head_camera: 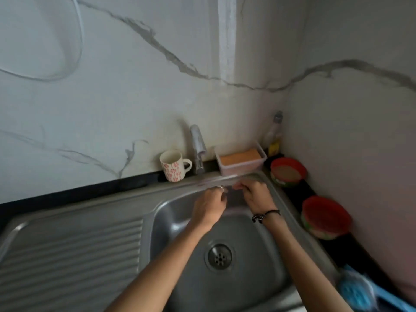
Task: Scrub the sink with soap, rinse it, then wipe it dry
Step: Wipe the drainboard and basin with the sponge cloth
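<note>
Sink (198, 287): basin below both hands' fingers.
Left hand (208, 208): fingers curled, grip unclear.
Right hand (255, 195): fingers curled, maybe pinching something; blurred.
Tap (198, 147): just beyond the fingertips.
Room: drainboard (72, 251) leftward.

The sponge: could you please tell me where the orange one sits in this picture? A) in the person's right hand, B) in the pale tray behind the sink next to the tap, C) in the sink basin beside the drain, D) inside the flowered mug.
B: the orange sponge lies in the pale tray at the wall, right of the tap.
</note>
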